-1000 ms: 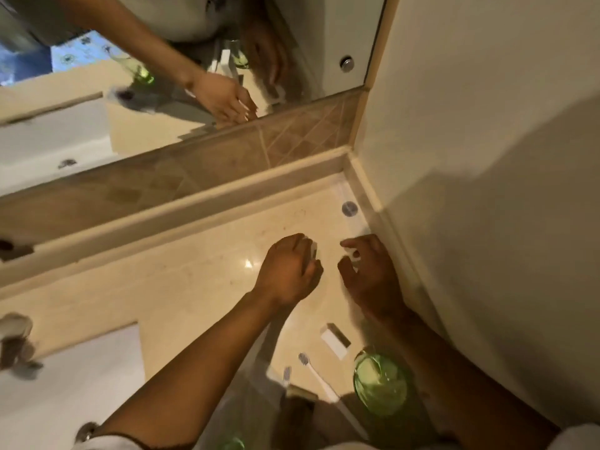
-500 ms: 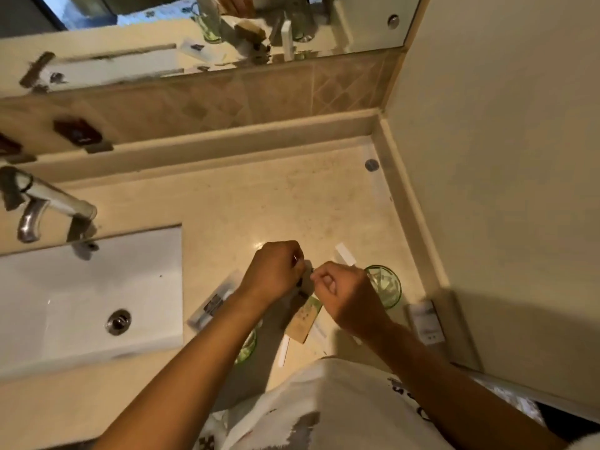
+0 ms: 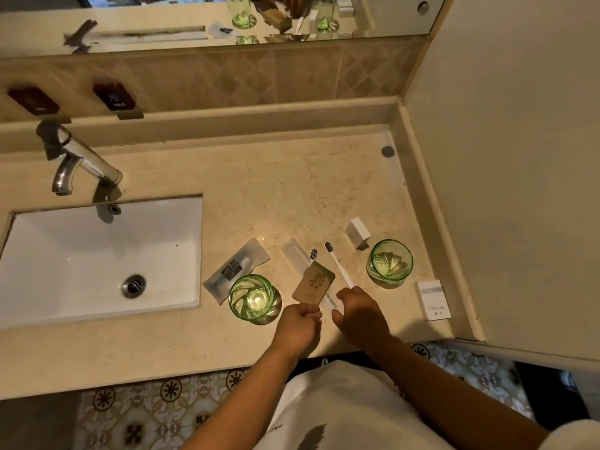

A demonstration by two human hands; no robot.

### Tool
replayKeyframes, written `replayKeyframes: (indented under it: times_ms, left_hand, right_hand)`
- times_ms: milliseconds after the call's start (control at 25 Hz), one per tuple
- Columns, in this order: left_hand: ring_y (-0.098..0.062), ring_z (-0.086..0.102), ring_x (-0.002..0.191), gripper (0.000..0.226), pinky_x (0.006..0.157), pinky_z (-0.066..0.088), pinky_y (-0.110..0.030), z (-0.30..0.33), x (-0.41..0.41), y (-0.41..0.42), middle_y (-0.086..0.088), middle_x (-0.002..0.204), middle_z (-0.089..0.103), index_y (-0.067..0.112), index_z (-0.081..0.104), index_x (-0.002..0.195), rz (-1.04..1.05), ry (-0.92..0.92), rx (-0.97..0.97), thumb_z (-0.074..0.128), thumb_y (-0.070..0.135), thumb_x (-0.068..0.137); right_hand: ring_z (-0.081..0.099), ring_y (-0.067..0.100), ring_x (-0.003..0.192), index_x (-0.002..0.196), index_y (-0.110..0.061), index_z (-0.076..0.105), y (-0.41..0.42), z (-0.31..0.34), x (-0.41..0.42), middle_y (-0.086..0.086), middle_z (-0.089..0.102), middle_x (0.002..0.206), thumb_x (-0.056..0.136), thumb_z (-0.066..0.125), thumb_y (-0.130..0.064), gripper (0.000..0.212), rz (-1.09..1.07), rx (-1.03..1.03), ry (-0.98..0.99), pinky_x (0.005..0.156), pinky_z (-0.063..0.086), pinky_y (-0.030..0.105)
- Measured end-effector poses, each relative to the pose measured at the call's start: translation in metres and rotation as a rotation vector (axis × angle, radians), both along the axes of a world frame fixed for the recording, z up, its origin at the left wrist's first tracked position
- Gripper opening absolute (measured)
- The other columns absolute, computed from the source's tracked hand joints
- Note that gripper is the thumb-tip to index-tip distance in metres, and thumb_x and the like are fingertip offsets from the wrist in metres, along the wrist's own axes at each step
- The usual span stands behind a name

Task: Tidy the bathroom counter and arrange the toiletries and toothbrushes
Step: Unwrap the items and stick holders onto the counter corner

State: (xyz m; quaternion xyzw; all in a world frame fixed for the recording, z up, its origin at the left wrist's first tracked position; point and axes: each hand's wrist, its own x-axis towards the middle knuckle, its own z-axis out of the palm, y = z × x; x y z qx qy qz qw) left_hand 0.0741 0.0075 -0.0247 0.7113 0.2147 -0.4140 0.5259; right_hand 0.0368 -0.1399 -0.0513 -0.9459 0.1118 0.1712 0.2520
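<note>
Two white toothbrushes lie on the beige counter (image 3: 292, 190). My right hand (image 3: 360, 315) is closed over the handle end of the right toothbrush (image 3: 337, 264). The left toothbrush (image 3: 313, 254) runs under a brown packet (image 3: 313, 284). My left hand (image 3: 298, 323) is closed, its fingertips pinching the packet's near corner. One green glass (image 3: 255, 298) stands left of my hands, the other green glass (image 3: 389, 263) to the right. A clear wrapper (image 3: 293, 253) and a sachet with a dark label (image 3: 235, 269) lie nearby.
A white sink (image 3: 97, 258) with a metal faucet (image 3: 74, 157) fills the left. A small white box (image 3: 357, 233) stands behind the right glass, and a larger white box (image 3: 433, 300) lies by the side wall (image 3: 503, 157). A mirror (image 3: 227, 17) runs along the back.
The view has dropped and pulled back from the back right corner. My hands have come back to the counter's front edge, onto the toothbrushes and the packet.
</note>
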Motion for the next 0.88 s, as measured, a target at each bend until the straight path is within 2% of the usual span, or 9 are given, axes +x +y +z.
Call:
replayKeyframes:
  times_ms: [120, 240, 320, 400, 480, 560, 720, 760, 880]
  left_hand:
    - [-0.028, 0.067, 0.101, 0.03, 0.085, 0.052, -0.034, -0.014, -0.003, -0.005, -0.02, 0.111, 0.071, -0.003, 0.067, 0.108, 0.18, 0.12, -0.1, 0.049, -0.016, 0.088]
    - [-0.033, 0.067, 0.11, 0.035, 0.085, 0.051, -0.033, -0.018, -0.003, -0.01, -0.022, 0.111, 0.071, -0.005, 0.065, 0.113, 0.235, 0.155, -0.141, 0.047, -0.018, 0.087]
    - [-0.033, 0.067, 0.112, 0.034, 0.09, 0.05, -0.034, -0.014, -0.003, -0.01, -0.02, 0.11, 0.071, -0.001, 0.065, 0.106, 0.25, 0.171, -0.171, 0.043, -0.019, 0.087]
    - [-0.029, 0.068, 0.107, 0.036, 0.088, 0.05, -0.034, -0.011, -0.002, -0.009, -0.019, 0.109, 0.071, 0.002, 0.063, 0.098, 0.272, 0.189, -0.199, 0.038, -0.02, 0.087]
    - [-0.029, 0.062, 0.097, 0.038, 0.073, 0.046, -0.031, -0.011, -0.003, -0.009, -0.021, 0.106, 0.069, -0.001, 0.065, 0.091, 0.291, 0.2, -0.235, 0.035, -0.022, 0.081]
    - [-0.028, 0.052, 0.088, 0.038, 0.06, 0.034, -0.029, -0.009, -0.006, -0.011, -0.024, 0.101, 0.069, -0.003, 0.071, 0.085, 0.247, 0.164, -0.256, 0.039, -0.018, 0.071]
    - [-0.019, 0.045, 0.062, 0.041, 0.054, 0.03, -0.026, 0.002, -0.012, -0.012, -0.018, 0.081, 0.061, 0.0, 0.075, 0.095, 0.152, 0.146, -0.252, 0.045, -0.011, 0.07]
    - [-0.019, 0.048, 0.065, 0.041, 0.056, 0.032, -0.025, 0.008, -0.012, -0.012, -0.018, 0.082, 0.062, 0.001, 0.074, 0.1, 0.159, 0.151, -0.266, 0.045, -0.012, 0.073]
    - [-0.023, 0.062, 0.093, 0.044, 0.075, 0.046, -0.029, 0.013, -0.011, -0.018, -0.013, 0.101, 0.076, 0.006, 0.067, 0.111, 0.181, 0.168, -0.296, 0.042, -0.016, 0.082]
  right_hand:
    - [0.067, 0.031, 0.061, 0.088, 0.0, 0.072, 0.006, -0.009, 0.0, 0.017, 0.069, 0.077, 0.062, 0.092, -0.028, 0.044, 0.066, -0.171, -0.062, 0.055, 0.059, 0.034]
    - [0.068, 0.031, 0.096, 0.117, -0.008, 0.063, 0.013, -0.003, 0.007, 0.013, 0.068, 0.108, 0.085, 0.074, -0.039, 0.046, -0.073, -0.202, 0.065, 0.081, 0.056, 0.036]
    - [0.065, 0.028, 0.108, 0.124, -0.013, 0.057, 0.016, 0.0, 0.011, 0.009, 0.066, 0.118, 0.091, 0.066, -0.041, 0.044, -0.185, -0.15, 0.114, 0.089, 0.052, 0.034]
    - [0.066, 0.027, 0.106, 0.121, -0.015, 0.059, 0.017, 0.005, 0.014, 0.007, 0.069, 0.116, 0.09, 0.067, -0.037, 0.039, -0.29, -0.041, 0.159, 0.087, 0.052, 0.032]
    - [0.066, 0.025, 0.095, 0.111, -0.015, 0.065, 0.016, 0.007, 0.016, 0.007, 0.073, 0.11, 0.088, 0.068, -0.03, 0.028, -0.356, 0.092, 0.185, 0.079, 0.048, 0.027]
    - [0.063, 0.024, 0.085, 0.094, -0.016, 0.067, 0.013, 0.008, 0.014, 0.007, 0.074, 0.102, 0.086, 0.067, -0.026, 0.012, -0.392, 0.186, 0.207, 0.075, 0.047, 0.028]
    - [0.065, 0.024, 0.081, 0.082, -0.019, 0.062, 0.01, 0.011, 0.008, 0.003, 0.07, 0.084, 0.087, 0.065, -0.026, 0.009, -0.456, 0.239, 0.173, 0.078, 0.054, 0.035]
    - [0.064, 0.022, 0.078, 0.081, -0.02, 0.061, 0.01, 0.014, 0.006, 0.001, 0.069, 0.081, 0.087, 0.065, -0.027, 0.01, -0.467, 0.26, 0.153, 0.077, 0.055, 0.036]
    - [0.064, 0.015, 0.074, 0.083, -0.018, 0.063, 0.01, 0.021, 0.004, -0.002, 0.068, 0.078, 0.084, 0.07, -0.027, 0.011, -0.498, 0.307, 0.117, 0.072, 0.054, 0.033]
